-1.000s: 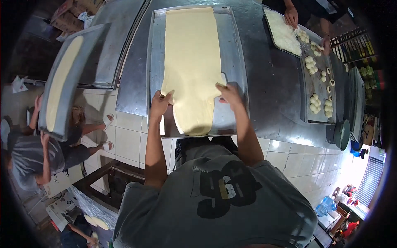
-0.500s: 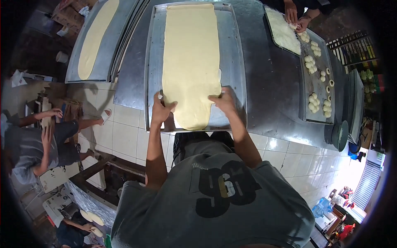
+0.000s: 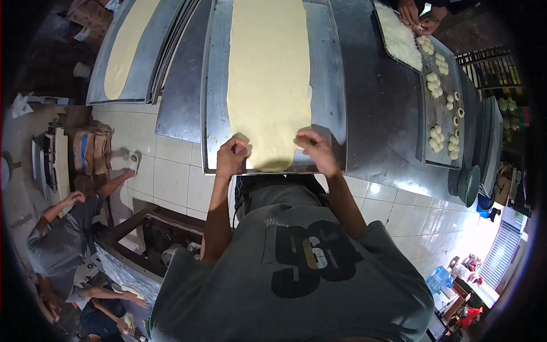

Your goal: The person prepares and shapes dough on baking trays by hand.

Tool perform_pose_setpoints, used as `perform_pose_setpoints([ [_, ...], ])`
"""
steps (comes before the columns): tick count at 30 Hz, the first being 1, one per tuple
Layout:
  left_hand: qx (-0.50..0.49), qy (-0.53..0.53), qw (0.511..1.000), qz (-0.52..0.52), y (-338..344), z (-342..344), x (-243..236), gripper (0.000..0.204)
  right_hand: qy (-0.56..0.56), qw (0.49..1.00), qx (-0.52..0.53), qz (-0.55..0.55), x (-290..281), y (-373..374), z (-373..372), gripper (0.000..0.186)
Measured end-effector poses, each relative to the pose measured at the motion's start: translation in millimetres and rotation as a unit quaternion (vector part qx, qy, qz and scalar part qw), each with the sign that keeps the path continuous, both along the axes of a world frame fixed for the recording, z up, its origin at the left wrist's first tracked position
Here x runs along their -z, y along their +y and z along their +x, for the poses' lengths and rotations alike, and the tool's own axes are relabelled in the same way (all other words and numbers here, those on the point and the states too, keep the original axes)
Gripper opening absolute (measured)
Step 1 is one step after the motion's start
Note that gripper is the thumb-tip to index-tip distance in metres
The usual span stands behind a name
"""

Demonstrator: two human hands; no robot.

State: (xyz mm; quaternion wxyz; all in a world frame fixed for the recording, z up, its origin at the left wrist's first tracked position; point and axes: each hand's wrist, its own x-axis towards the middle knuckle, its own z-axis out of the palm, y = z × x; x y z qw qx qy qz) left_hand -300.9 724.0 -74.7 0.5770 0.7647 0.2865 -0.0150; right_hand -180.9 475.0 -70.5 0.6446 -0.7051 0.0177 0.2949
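Observation:
A long, pale yellow dough sheet (image 3: 270, 74) lies lengthwise on a shallow metal tray (image 3: 328, 85), its rounded near end close to the tray's front rim. At the left edge of that end, my left hand (image 3: 231, 157) has its fingers curled in and pinches the dough. My right hand (image 3: 317, 150) grips the opposite edge between thumb and bent fingers. A small flap of dough sticks out along the right side, above my right hand. Part of each hand's fingertips is hidden.
A second dough strip (image 3: 128, 54) rests on a stacked tray at the left. To the right, a tray of white shreds (image 3: 399, 40) and one of dough balls (image 3: 435, 137) sit by a co-worker's hands (image 3: 419, 20). A round green container (image 3: 469, 186) stands beyond; two people work lower left.
Both my hands have closed in on the dough's near end, and the view has shifted toward the tray's front. The person at left has moved down toward the lower-left worktop.

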Motion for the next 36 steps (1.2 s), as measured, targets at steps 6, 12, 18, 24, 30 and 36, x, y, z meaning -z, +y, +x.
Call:
perform_pose_setpoints([
  [6, -0.017, -0.056, 0.995, 0.084, -28, -5, -14, 0.037, -0.206, 0.973, -0.05, -0.096, -8, 16, -22, 0.035],
  [12, 0.019, -0.115, 0.984, 0.135, -21, -13, -18, 0.041, -0.181, 0.981, -0.023, -0.071, -6, 15, -37, 0.042],
  [18, 0.036, -0.062, 0.996, 0.059, -9, -12, -29, 0.049, -0.162, 0.98, -0.09, -0.079, 0, -4, -26, 0.04],
  [24, 0.084, -0.054, 0.994, 0.043, 7, -34, -16, 0.051, -0.1, 0.979, -0.163, -0.065, -9, -44, -17, 0.035],
  [30, 0.108, -0.031, 0.993, 0.036, 19, -33, -34, 0.054, -0.126, 0.976, -0.174, -0.032, -23, -52, -9, 0.03],
  [36, 0.172, -0.018, 0.975, 0.138, 29, -37, -14, 0.054, -0.19, 0.952, -0.22, -0.095, -5, -63, -11, 0.024],
])
